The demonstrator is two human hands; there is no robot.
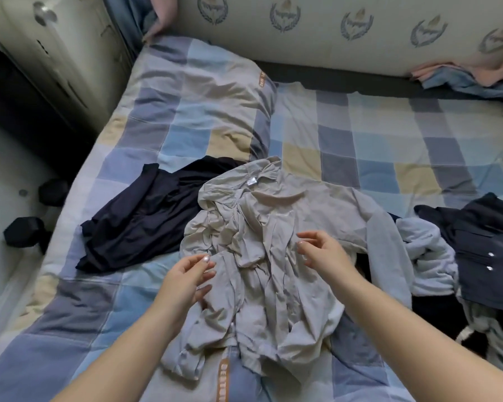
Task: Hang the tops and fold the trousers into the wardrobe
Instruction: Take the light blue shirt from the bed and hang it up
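Checked bed (360, 134): pillow (204, 100), beige shirt (267, 256), navy garment (145, 224), dark shirt (488, 250).

Both forearms are running off the bottom edge. The beige shirt (262, 256) is covering part of the dark garment (145, 219) at its left and the black fabric (363, 265) at its right, so what kind either is can't be told. The navy buttoned piece (488, 250) and the pale blue clothes (430, 256) are getting cut by the right edge. The label (251, 181) at the shirt collar is too small to read. The orange strip lettering (223, 378) is blurring out.
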